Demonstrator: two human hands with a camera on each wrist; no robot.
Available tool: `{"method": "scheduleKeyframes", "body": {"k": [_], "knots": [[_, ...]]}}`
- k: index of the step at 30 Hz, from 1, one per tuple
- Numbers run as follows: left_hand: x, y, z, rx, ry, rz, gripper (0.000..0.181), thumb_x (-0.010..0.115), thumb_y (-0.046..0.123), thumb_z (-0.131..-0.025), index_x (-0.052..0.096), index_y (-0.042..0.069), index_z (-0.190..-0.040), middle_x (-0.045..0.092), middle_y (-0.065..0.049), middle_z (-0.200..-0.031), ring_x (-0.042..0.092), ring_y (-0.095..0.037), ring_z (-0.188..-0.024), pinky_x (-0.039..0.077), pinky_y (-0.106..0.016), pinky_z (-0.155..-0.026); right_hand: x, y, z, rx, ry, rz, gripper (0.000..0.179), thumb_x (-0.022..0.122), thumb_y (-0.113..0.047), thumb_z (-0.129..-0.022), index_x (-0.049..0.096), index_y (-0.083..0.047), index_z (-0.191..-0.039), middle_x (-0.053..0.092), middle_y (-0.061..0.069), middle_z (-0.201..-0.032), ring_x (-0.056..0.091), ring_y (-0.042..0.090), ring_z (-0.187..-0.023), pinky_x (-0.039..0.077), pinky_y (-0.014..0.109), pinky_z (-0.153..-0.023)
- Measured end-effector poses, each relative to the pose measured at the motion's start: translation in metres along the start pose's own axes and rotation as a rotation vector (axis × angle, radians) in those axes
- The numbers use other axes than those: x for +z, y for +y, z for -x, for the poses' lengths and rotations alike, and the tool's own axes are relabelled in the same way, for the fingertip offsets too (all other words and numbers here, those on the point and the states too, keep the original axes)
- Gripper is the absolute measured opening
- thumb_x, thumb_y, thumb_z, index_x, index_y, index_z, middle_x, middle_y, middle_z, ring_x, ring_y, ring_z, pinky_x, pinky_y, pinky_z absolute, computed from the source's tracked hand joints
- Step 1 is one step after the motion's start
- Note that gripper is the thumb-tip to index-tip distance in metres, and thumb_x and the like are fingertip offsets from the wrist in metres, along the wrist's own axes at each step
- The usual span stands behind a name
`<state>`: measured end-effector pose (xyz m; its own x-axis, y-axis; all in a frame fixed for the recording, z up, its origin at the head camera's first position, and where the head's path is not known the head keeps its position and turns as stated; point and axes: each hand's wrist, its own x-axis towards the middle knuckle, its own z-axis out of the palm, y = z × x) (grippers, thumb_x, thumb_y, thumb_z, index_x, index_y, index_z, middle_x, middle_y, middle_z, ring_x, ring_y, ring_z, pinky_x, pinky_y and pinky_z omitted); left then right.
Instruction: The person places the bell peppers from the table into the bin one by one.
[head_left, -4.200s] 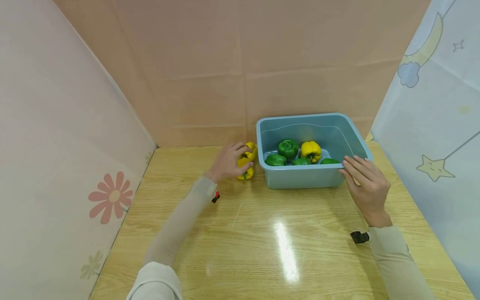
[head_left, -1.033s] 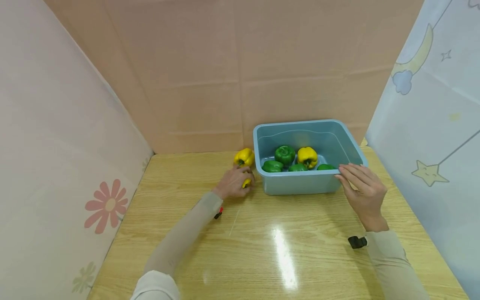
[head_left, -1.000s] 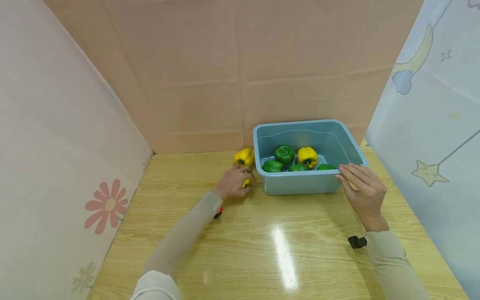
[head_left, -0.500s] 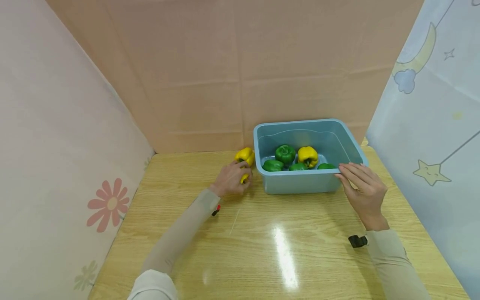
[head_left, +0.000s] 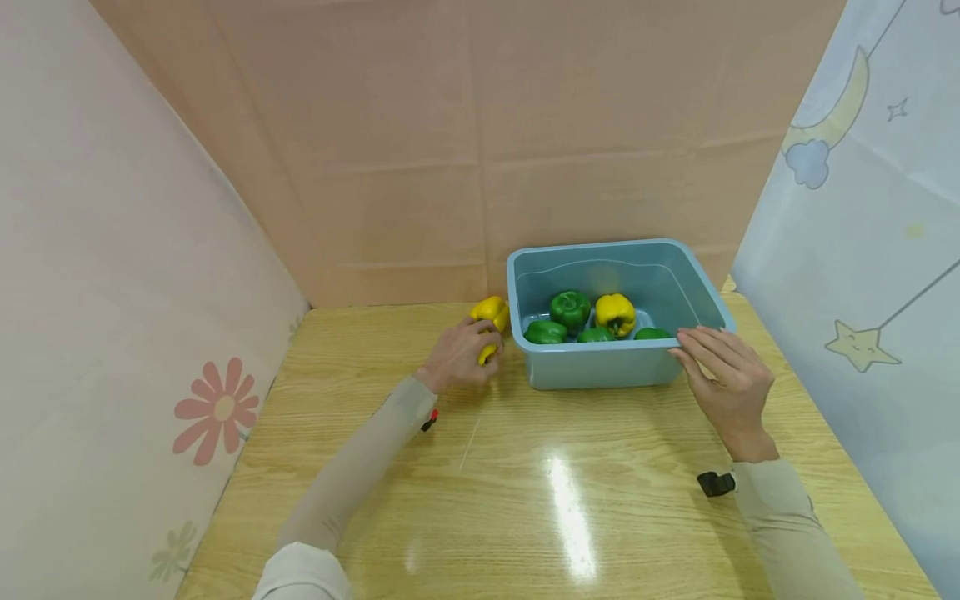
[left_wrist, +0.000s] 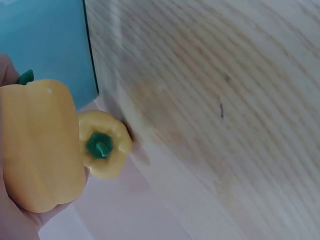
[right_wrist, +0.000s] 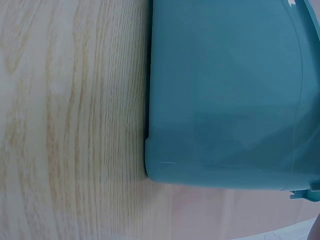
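Note:
My left hand grips a yellow bell pepper, left of the blue bin. In the left wrist view this pepper lies in the curled fingers, its green stem toward the bin wall. Just behind it, against the bin's left side, stands a second yellow bell pepper. The right hand holds the bin's front right rim, fingers over the edge and thumb on the outer wall. Inside the bin are a yellow bell pepper and several green ones, including one at the back.
The wooden table runs up to a tan back wall. A flowered panel closes the left side; another with a moon and stars stands on the right, near the bin.
Earlier the left hand hovered with spread fingers over both yellow peppers; now it grips the front one and has shifted slightly up and left. The right hand stays on the rim.

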<state>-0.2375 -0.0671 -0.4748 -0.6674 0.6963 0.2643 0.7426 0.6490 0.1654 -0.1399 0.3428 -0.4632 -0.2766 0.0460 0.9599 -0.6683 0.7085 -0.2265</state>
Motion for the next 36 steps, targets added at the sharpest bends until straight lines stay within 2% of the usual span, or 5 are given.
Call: {"method": "scheduleKeyframes", "body": {"k": [6, 13, 23, 29, 36], "knots": [[-0.003, 0.001, 0.003, 0.01, 0.019, 0.019, 0.017, 0.067, 0.023, -0.089, 0.079, 0.018, -0.099, 0.074, -0.003, -0.118, 0.064, -0.029, -0.1, 0.058, -0.037, -0.069, -0.001, -0.003, 0.004, 0.003, -0.007, 0.002, 0.029, 0.085, -0.028, -0.093, 0.085, 0.0, -0.102, 0.081, 0.022, -0.097, 0.073, 0.05, -0.084, 0.056, 0.031, -0.105], [-0.01, 0.003, 0.003, 0.027, 0.05, 0.012, 0.015, 0.068, 0.02, -0.088, 0.08, 0.017, -0.097, 0.074, -0.002, -0.113, 0.063, -0.027, -0.094, 0.057, -0.034, -0.066, -0.002, -0.007, 0.004, 0.001, -0.011, -0.001, 0.032, 0.084, -0.03, -0.094, 0.085, 0.001, -0.099, 0.08, 0.024, -0.094, 0.072, 0.051, -0.081, 0.056, 0.03, -0.105], [-0.031, -0.003, -0.01, 0.051, 0.108, -0.024, 0.018, 0.068, 0.017, -0.086, 0.08, 0.014, -0.099, 0.074, -0.006, -0.118, 0.067, -0.032, -0.105, 0.062, -0.043, -0.084, -0.001, -0.009, -0.008, 0.0, -0.006, -0.004, 0.034, 0.083, -0.03, -0.094, 0.084, 0.004, -0.098, 0.079, 0.026, -0.093, 0.071, 0.053, -0.081, 0.056, 0.03, -0.105], [-0.045, -0.005, -0.013, 0.04, 0.112, -0.056, 0.013, 0.069, 0.019, -0.089, 0.077, 0.016, -0.1, 0.072, -0.004, -0.119, 0.065, -0.03, -0.103, 0.062, -0.039, -0.077, -0.001, -0.009, -0.008, 0.003, -0.001, -0.003, 0.035, 0.083, -0.031, -0.094, 0.084, 0.004, -0.097, 0.079, 0.025, -0.093, 0.072, 0.052, -0.081, 0.056, 0.029, -0.106], [-0.058, -0.007, -0.017, 0.05, 0.153, -0.085, 0.011, 0.069, 0.019, -0.091, 0.077, 0.017, -0.097, 0.073, -0.004, -0.114, 0.067, -0.032, -0.1, 0.062, -0.041, -0.068, 0.0, 0.0, -0.003, -0.007, -0.007, 0.003, 0.031, 0.085, -0.03, -0.092, 0.085, 0.0, -0.1, 0.081, 0.021, -0.096, 0.073, 0.05, -0.083, 0.056, 0.031, -0.106]]}}
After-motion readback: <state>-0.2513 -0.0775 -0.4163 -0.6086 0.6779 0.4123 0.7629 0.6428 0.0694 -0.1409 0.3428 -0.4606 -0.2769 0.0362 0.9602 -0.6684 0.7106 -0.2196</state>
